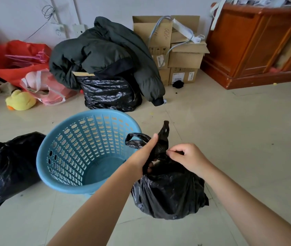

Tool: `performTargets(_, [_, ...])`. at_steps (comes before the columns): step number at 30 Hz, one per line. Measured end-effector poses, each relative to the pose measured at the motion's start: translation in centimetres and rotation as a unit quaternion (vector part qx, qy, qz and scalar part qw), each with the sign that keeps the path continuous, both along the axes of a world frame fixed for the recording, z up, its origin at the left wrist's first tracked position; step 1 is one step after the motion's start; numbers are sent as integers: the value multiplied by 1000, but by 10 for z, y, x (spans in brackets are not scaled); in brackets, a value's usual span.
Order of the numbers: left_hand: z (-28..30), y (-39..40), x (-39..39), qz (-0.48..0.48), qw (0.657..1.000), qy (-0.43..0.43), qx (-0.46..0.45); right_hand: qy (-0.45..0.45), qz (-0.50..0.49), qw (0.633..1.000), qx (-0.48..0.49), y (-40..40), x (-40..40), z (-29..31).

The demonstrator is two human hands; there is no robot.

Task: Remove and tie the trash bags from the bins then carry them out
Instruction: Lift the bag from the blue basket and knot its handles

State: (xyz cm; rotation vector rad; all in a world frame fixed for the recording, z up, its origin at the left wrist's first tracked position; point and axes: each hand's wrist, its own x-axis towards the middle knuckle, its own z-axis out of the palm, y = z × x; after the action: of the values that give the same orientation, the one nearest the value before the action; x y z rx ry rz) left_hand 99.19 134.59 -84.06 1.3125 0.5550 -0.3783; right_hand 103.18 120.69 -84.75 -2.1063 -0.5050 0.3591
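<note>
A full black trash bag (pixel 169 192) sits on the tiled floor to the right of a blue perforated plastic bin (pixel 80 185), which has no bag in it. My left hand (pixel 143 157) grips the bag's gathered neck, with the bag's loose handles sticking up above my fingers. My right hand (pixel 185 158) pinches the neck from the right side. A second black trash bag (pixel 8 167), its top drawn out to the left, lies on the floor left of the bin.
A third black bag (pixel 109 95) stands behind the bin under a dark green jacket (pixel 105 50). Cardboard boxes (pixel 182 55) and a wooden cabinet (pixel 251 41) line the back wall. Red bags (pixel 16 57), a pink bag (pixel 48 89) and a yellow plush duck (pixel 20 100) lie at the left.
</note>
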Motion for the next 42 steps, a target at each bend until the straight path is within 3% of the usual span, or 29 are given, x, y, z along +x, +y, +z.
performTargets(3, [-4, -3, 1, 43, 998, -15, 36, 44, 19, 999, -11, -3, 5, -4])
performTargets(7, [-2, -2, -2, 109, 987, -63, -105, 170, 72, 982, -40, -20, 16, -3])
performTargets(9, [-3, 0, -3, 69, 989, -75, -106, 209, 94, 972, -51, -31, 21, -5])
performTargets(14, [-4, 0, -4, -92, 982, -137, 95, 197, 47, 979, -31, -41, 25, -10])
performTargets(20, [-4, -3, 10, -209, 899, -118, 367, 193, -31, 979, 50, -33, 27, -6])
performTargets(24, [4, -6, 13, -202, 861, -132, 447, 158, -10, 987, 34, -27, 24, -5])
performTargets(26, [8, -6, 13, -150, 851, -149, 481, 151, 3, 988, 36, -25, 23, -4])
performTargets(31, [2, -4, 16, 41, 886, -193, 420, 189, 42, 980, 55, -22, 23, 7])
performTargets(35, [-2, -3, 17, 154, 911, -217, 315, 227, -6, 969, 101, -19, 29, 3])
performTargets(42, [-16, -8, 7, 156, 921, -295, 200, 295, -77, 947, 106, -10, 27, -7])
